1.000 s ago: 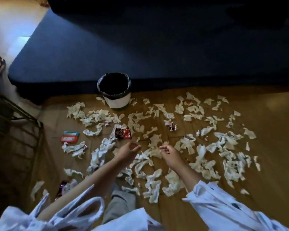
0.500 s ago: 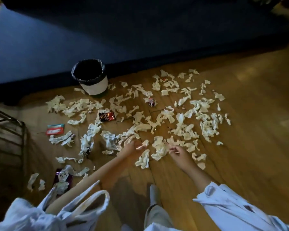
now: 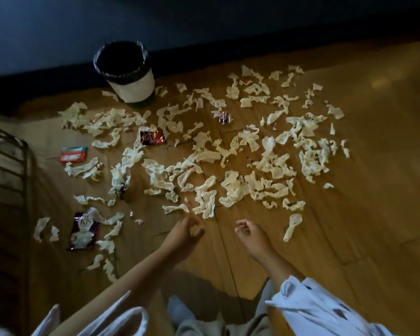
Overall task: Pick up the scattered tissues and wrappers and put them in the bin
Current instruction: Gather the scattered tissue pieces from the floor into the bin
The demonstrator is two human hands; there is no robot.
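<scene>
Head view, wooden floor [image 3: 374, 190] strewn with tissues [image 3: 205, 200], bin [image 3: 134, 86] beside dark furniture [image 3: 204, 25]

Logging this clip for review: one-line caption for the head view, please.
Left hand and right hand hover, loosely curled, over a wooden floor littered with tissues and wrappers; bin stands beyond.

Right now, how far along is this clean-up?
Barely started. Nothing looks done: torn tissues litter the wooden floor, and the red wrapper and purple wrapper lie among them. The left hand and right hand hover empty near the closest tissues. Everything is left for the bin.
</scene>
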